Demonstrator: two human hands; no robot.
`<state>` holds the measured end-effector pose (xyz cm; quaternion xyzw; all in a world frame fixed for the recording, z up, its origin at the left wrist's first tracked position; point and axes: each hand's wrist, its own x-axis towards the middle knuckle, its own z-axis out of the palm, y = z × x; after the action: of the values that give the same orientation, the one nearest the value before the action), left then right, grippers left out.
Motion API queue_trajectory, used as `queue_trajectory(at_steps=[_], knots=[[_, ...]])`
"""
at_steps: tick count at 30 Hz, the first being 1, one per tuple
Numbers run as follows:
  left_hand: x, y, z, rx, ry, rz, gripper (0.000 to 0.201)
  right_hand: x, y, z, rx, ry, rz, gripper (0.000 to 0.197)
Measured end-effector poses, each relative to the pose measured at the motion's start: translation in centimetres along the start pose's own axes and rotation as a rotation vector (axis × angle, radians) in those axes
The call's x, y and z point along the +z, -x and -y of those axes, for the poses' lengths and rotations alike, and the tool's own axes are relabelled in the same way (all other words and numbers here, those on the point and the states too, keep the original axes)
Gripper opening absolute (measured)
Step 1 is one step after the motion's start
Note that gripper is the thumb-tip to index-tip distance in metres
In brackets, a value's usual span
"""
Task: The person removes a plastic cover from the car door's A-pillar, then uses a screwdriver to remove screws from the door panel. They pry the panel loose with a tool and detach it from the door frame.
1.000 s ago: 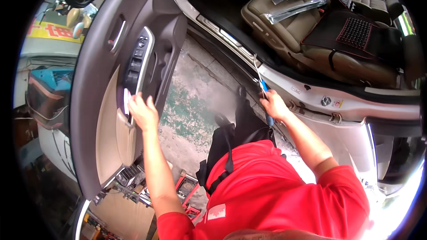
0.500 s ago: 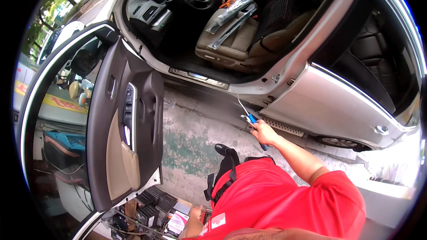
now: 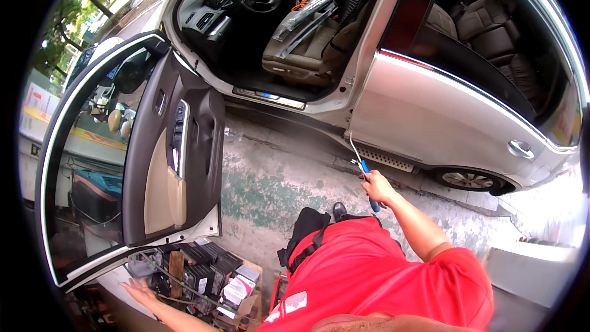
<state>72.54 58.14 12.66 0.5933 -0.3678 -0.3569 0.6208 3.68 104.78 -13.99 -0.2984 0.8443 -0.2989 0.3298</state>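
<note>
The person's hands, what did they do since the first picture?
The left hand came off the car door, dropped beside the person, then swung out left. It's now open near the boxes. The right hand still grips the blue-handled tool, and the plastic-wrapped strips still lie on the seat.

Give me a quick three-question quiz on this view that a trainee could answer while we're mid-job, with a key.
1. Short answer: which of the person's hands holds the blue-handled tool?
2. True or false: the rear car door stands open.
3. Fill in the blank: the clear plastic packages lie on the near front ____.

Key:
1. The right hand.
2. False; it is shut.
3. Seat.
</note>
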Motion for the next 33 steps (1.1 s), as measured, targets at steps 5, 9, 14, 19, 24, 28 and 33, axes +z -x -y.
queue_trajectory(at_steps=[5,9,14,19,24,28,33], knots=[[2.1,-7.1,-11.6,0.384,-0.032,-0.053,0.09,0.2,5.1,-1.7,0.071,-0.049,-0.141,0.031],[3.9,-10.8,-12.0,0.499,-0.021,-0.245,0.083,0.0,10.3,0.4,0.233,-0.231,-0.164,0.03],[3.6,-11.9,-11.0,0.717,-0.12,-0.274,0.064,1.3,15.8,-0.2,0.301,-0.298,-0.215,0.031],[1.0,-10.4,-11.9,0.579,-0.046,-0.036,0.061,2.6,19.4,1.1,0.382,-0.319,-0.14,0.031],[1.2,-4.8,-12.0,0.554,-0.004,-0.017,0.053,3.4,20.6,2.2,0.281,-0.272,-0.113,0.031],[2.1,0.5,-11.7,0.714,-0.172,-0.081,0.045,3.6,21.3,1.5,0.202,-0.284,-0.146,0.032],[4.9,10.7,-11.8,0.757,-0.446,-0.155,0.045,1.6,24.5,0.9,0.208,-0.3,-0.166,0.032]])
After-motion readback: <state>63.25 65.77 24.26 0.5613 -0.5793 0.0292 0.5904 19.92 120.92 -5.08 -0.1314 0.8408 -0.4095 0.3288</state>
